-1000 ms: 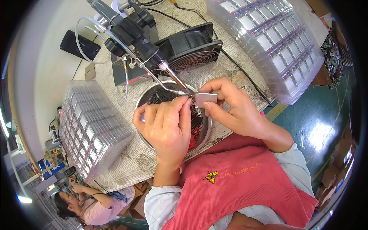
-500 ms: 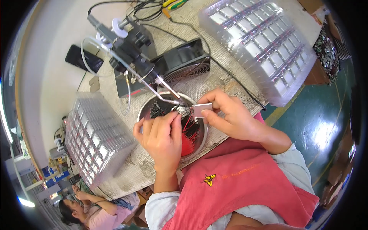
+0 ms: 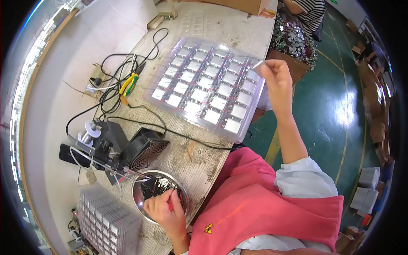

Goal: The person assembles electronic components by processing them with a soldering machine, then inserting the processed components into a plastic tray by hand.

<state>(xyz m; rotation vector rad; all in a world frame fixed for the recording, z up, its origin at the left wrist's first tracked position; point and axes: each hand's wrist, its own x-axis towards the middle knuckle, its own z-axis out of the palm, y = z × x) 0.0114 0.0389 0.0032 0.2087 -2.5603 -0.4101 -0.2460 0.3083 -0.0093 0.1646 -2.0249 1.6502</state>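
My right hand (image 3: 276, 78) is stretched out to the far right corner of a clear plastic tray (image 3: 163, 97) of small square silver parts, and it pinches one small silver part (image 3: 258, 64) between its fingertips. My left hand (image 3: 163, 209) rests in a round metal bowl (image 3: 138, 198) at the table's near edge, its fingers closed on thin red and black wire pieces (image 3: 158, 187). A soldering fixture (image 3: 106, 159) with a pointed tip stands just behind the bowl.
A small black fan (image 3: 142, 149) sits beside the fixture. Black cables and yellow-green pliers (image 3: 128, 83) lie farther back. A stack of clear trays (image 3: 108, 221) stands left of the bowl. Another person in a striped top (image 3: 307, 10) sits by a box of parts (image 3: 293, 42).
My right hand has left the soldering tip and swung out to the far tray with the silver part. My left hand dropped into the bowl. The view has turned toward the tray.
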